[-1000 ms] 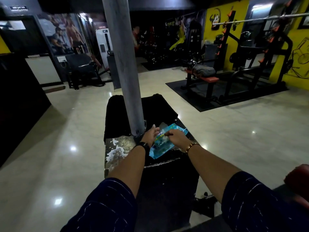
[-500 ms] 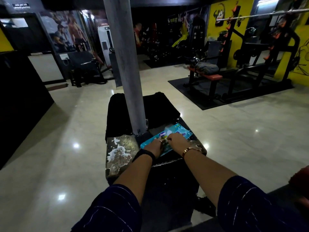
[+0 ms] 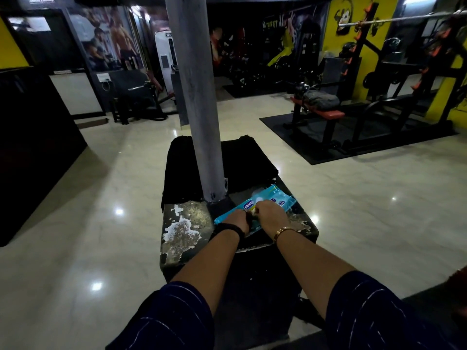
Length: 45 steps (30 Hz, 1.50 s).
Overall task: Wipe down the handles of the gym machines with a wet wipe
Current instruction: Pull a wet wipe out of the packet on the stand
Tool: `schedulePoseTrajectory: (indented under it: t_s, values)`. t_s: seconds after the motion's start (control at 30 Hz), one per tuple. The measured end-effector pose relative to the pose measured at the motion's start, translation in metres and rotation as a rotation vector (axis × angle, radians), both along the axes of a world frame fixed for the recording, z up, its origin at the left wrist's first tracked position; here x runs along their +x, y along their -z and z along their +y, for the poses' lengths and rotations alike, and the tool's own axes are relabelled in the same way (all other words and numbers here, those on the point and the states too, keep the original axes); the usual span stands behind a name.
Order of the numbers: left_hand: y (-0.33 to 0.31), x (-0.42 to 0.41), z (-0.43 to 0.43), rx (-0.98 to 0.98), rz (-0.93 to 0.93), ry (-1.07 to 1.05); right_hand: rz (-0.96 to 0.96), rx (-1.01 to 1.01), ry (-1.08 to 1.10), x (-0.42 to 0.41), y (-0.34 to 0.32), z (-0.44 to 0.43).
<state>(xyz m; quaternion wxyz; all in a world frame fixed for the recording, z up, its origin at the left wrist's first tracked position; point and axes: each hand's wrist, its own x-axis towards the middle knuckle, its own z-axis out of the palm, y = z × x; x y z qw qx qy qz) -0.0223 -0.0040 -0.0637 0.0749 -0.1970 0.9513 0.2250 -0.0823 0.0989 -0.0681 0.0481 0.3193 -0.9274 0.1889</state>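
The wipe pack (image 3: 283,199) has come down flat on the worn bench (image 3: 182,231) by the pillar (image 3: 197,97). The left grip (image 3: 236,219) clasps its near end. The right grip (image 3: 271,214) pinches at the opening, I think; it's dim. No wipe is out yet.

Navy thin-striped fabric sleeves (image 3: 171,317), lower frame; black wristband (image 3: 228,227) by left hand (image 3: 238,218), slim gold bangle (image 3: 283,232) by right hand (image 3: 272,215).

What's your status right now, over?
Left grip and right grip both curled on the wipes pack, at its opening. Pack flat on worn platform, beside grey post. Nothing in the way.
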Motion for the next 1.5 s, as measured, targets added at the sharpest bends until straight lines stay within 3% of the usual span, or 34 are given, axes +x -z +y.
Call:
schedulePoseTrajectory:
  t_s: [0.23,0.57,0.73,0.93,1.13,1.37,1.5]
  values:
    - [0.003,0.0,0.001,0.057,-0.003,-0.029,-0.011,0.006,-0.088,-0.007,0.001,0.002]
    - [0.009,0.001,0.001,0.052,-0.025,0.007,0.145,0.22,-0.102,0.001,0.001,-0.004]
    - [0.008,0.001,-0.001,0.002,-0.047,0.031,0.186,0.308,-0.251,-0.006,-0.004,-0.007]
    - [0.0,0.001,-0.001,0.012,-0.03,-0.012,0.248,0.336,-0.183,0.001,-0.002,-0.013]
    - [0.002,0.003,-0.002,0.001,-0.042,-0.005,0.081,0.175,-0.139,-0.005,-0.006,-0.008]
    - [-0.004,0.003,-0.004,-0.008,-0.069,0.03,-0.497,-0.328,0.096,-0.027,0.006,0.001]
    - [-0.003,0.0,-0.004,-0.052,-0.077,0.032,-0.486,-0.339,0.019,-0.022,0.002,0.009]
